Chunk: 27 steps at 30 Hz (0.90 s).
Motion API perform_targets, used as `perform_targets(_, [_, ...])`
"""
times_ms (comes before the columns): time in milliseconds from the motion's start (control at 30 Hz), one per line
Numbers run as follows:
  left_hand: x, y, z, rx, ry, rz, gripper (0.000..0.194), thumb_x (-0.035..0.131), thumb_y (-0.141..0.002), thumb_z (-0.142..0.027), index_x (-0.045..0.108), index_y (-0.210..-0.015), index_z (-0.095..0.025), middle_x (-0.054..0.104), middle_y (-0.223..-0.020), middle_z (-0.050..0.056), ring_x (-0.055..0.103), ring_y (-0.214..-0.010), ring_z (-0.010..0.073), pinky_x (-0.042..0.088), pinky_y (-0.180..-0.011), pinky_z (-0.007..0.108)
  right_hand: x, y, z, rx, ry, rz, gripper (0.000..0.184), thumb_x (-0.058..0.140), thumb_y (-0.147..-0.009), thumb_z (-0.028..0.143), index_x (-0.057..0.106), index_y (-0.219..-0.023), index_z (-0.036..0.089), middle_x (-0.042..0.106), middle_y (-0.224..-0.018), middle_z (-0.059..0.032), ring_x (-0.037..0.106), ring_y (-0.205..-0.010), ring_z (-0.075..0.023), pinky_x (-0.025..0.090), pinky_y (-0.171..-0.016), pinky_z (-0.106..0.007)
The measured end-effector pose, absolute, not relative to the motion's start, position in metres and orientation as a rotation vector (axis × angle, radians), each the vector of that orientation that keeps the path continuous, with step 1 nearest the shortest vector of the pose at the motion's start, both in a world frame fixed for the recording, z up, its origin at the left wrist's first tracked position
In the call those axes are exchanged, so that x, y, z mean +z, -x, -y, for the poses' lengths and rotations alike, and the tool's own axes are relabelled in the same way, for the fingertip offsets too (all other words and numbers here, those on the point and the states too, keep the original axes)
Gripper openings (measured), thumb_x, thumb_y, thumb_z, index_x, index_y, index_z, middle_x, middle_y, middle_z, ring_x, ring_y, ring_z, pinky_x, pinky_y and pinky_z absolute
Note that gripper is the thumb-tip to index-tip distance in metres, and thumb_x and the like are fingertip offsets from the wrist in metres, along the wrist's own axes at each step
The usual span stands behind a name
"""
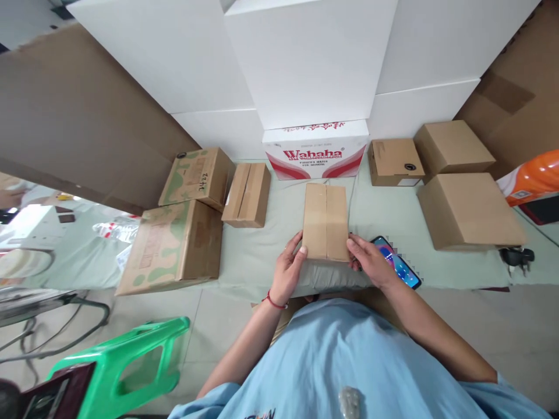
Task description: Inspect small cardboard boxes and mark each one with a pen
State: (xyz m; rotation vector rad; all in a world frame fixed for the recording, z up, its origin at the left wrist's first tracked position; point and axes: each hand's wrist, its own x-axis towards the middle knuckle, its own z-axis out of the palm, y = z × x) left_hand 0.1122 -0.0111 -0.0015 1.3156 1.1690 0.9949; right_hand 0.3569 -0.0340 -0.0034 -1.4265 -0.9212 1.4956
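A small taped cardboard box [325, 221] rests on the pale green table cover [257, 256] right in front of me, on top of a grey plastic mailer bag [327, 274]. My left hand [289, 269] grips the box's near left corner, thumb on top. My right hand [369, 260] clasps its near right corner, fingers curled on the edge. A phone [399, 263] with a lit screen lies just right of my right hand.
A Wahaha water carton [315, 152] stands behind the box, below stacked white boxes [305, 64]. Brown boxes sit left [247, 194] [197, 176] [174, 247] and right [395, 162] [469, 210] [452, 146]. A green plastic stool [126, 358] stands at lower left.
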Motion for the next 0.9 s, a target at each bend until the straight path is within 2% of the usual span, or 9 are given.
perform_targets(133, [0.006,-0.11,0.021,0.977,-1.396,-0.959,0.052,0.056,-0.109,-0.055,0.066,-0.152,-0.027,0.053,-0.169,0.009,0.044,-0.161,0.0312,0.031,-0.136,0.051,0.003,-0.369,0.036,1.552,1.387,0.787,0.056,0.088,-0.073,0.072,0.077,-0.096,0.023,0.065,-0.079,0.0003,0.046,-0.06,-0.0112,0.033,-0.046,-0.023])
perform_targets(233, [0.012,-0.111,0.026,0.925,-1.474,-0.828,0.04,0.064,-0.107,-0.048,0.074,-0.141,-0.029,0.063,-0.16,0.01,0.053,-0.154,0.0307,0.038,-0.131,0.049,-0.003,-0.383,0.038,1.579,1.361,0.625,0.055,0.093,-0.067,0.069,0.072,-0.084,0.021,0.061,-0.076,0.002,0.036,-0.056,-0.0077,0.021,-0.044,-0.022])
perform_targets(333, [0.005,-0.114,0.024,0.923,-1.501,-0.869,0.036,0.073,-0.102,-0.044,0.076,-0.134,-0.028,0.067,-0.154,0.012,0.057,-0.15,0.0316,0.04,-0.129,0.05,-0.01,-0.394,0.041,1.569,1.371,0.592,0.057,0.093,-0.066,0.07,0.066,-0.077,0.021,0.051,-0.068,0.0056,0.025,-0.053,-0.0055,0.017,-0.045,-0.022])
perform_targets(467, [-0.02,-0.116,0.01,1.034,-1.23,-1.196,0.048,0.078,-0.096,-0.05,0.072,-0.136,-0.023,0.063,-0.157,0.015,0.053,-0.152,0.0346,0.043,-0.126,0.054,-0.015,-0.399,0.046,1.555,1.382,0.571,0.059,0.094,-0.064,0.071,0.061,-0.071,0.022,0.04,-0.062,0.0087,0.021,-0.051,-0.0052,0.016,-0.044,-0.023])
perform_targets(567, [-0.033,-0.114,0.003,0.968,-1.17,-1.134,0.058,0.081,-0.092,-0.053,0.071,-0.136,-0.017,0.072,-0.143,0.019,0.066,-0.138,0.0361,0.053,-0.117,0.054,-0.017,-0.4,0.049,1.54,1.384,0.574,0.053,0.095,-0.064,0.067,0.07,-0.08,0.023,0.041,-0.06,0.0094,0.021,-0.05,-0.0056,0.017,-0.043,-0.023])
perform_targets(667, [-0.033,-0.111,0.007,0.973,-1.177,-1.045,0.059,0.083,-0.091,-0.052,0.07,-0.138,-0.019,0.073,-0.142,0.017,0.069,-0.135,0.0334,0.055,-0.115,0.049,-0.017,-0.402,0.051,1.528,1.38,0.577,0.056,0.098,-0.063,0.058,0.079,-0.103,0.024,0.059,-0.067,0.0064,0.028,-0.048,-0.0052,0.02,-0.043,-0.023])
perform_targets(767, [-0.025,-0.108,0.015,1.049,-1.209,-1.031,0.056,0.088,-0.086,-0.044,0.072,-0.136,-0.024,0.069,-0.148,0.014,0.062,-0.143,0.0321,0.05,-0.122,0.049,-0.015,-0.402,0.053,1.504,1.364,0.587,0.053,0.101,-0.059,0.048,0.082,-0.103,0.026,0.076,-0.085,0.0005,0.049,-0.054,-0.0091,0.033,-0.046,-0.023])
perform_targets(833, [-0.02,-0.107,0.019,1.102,-1.297,-1.033,0.047,0.088,-0.086,-0.037,0.076,-0.13,-0.026,0.07,-0.146,0.012,0.062,-0.142,0.0316,0.046,-0.125,0.05,-0.013,-0.399,0.053,1.495,1.362,0.6,0.047,0.1,-0.06,0.046,0.083,-0.1,0.027,0.082,-0.096,-0.0024,0.067,-0.07,-0.0174,0.049,-0.056,-0.027])
perform_targets(900, [-0.016,-0.107,0.021,1.155,-1.424,-1.062,0.04,0.084,-0.09,-0.031,0.078,-0.129,-0.027,0.073,-0.14,0.011,0.064,-0.138,0.03,0.046,-0.125,0.05,-0.01,-0.395,0.051,1.495,1.358,0.596,0.046,0.097,-0.065,0.047,0.084,-0.105,0.029,0.084,-0.109,-0.0036,0.076,-0.092,-0.0259,0.059,-0.074,-0.034])
